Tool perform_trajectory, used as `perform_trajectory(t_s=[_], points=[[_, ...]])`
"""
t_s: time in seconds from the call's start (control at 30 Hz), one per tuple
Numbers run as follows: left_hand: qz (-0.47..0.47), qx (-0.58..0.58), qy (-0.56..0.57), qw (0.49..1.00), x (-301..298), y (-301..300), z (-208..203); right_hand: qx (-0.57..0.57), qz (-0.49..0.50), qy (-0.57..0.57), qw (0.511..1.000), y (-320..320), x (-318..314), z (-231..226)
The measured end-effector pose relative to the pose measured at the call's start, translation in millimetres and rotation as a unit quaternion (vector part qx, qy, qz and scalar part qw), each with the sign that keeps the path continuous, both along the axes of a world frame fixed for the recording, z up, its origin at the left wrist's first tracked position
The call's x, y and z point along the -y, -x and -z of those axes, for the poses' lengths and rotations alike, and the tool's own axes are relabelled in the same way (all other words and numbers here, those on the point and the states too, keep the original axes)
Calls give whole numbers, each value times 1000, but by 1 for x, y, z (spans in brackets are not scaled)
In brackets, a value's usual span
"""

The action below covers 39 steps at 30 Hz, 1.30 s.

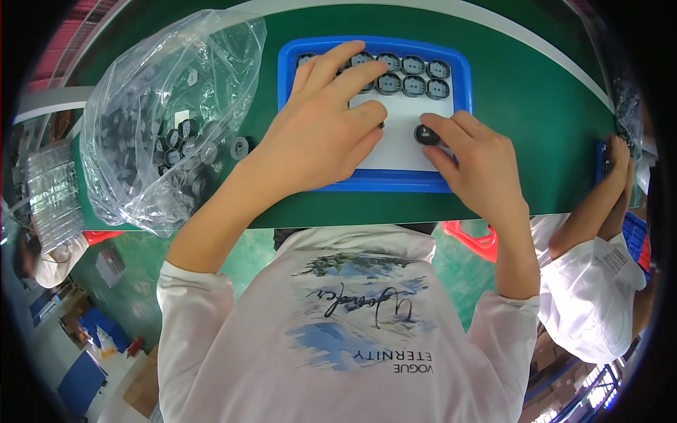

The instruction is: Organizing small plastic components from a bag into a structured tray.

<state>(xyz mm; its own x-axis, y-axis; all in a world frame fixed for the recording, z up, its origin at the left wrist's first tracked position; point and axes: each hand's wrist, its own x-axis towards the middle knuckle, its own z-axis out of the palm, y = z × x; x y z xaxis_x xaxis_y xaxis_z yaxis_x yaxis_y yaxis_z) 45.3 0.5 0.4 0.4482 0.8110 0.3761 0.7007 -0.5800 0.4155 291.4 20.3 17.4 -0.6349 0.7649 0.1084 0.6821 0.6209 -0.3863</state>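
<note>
A blue tray point(462, 106) with a white bottom lies on the green table. Two rows of rounded dark plastic caps point(413, 86) with grey insides stand along its far side. My left hand point(321, 130) reaches over the tray's left part, its outer fingers spread above the caps. Its thumb and index finger close together, and a dark edge, apparently of another cap, peeks out between them. My right hand point(486, 155) pinches a black plastic cap point(426, 135) between thumb and fingers, over the white bottom at the right.
A large clear plastic bag point(173, 84) full of dark caps rests left of the tray. One loose grey round part point(240, 148) lies by its opening. At the right, another person's hand point(618, 151) holds a blue thing. A red stool point(469, 240) stands below the table edge.
</note>
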Motion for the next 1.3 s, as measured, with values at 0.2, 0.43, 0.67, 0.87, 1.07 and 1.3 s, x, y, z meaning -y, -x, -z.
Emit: perform_trajectory(t_s=[0.2, 0.43, 0.67, 0.87, 1.07, 1.3], points=[[-14, -55, -11, 998, 2, 1, 5, -17, 4, 7, 1000, -2, -2, 4], [-38, -49, -15, 998, -3, 7, 8, -5, -17, 0, 1000, -1, -1, 2], [-52, -47, -22, 997, -6, 8, 10, 20, -40, -20, 999, 1, -3, 3], [-53, 57, -59, 995, -1, 5, 0, -60, -51, -30, 996, 12, -2, -7], [-129, 351, 205, 905, 60, 22, -37, -202, -144, -29, 968, 76, 0, -34], [-198, 668, 146, 702, 124, 86, -7, -129, -246, 147, 949, 231, -64, -34]])
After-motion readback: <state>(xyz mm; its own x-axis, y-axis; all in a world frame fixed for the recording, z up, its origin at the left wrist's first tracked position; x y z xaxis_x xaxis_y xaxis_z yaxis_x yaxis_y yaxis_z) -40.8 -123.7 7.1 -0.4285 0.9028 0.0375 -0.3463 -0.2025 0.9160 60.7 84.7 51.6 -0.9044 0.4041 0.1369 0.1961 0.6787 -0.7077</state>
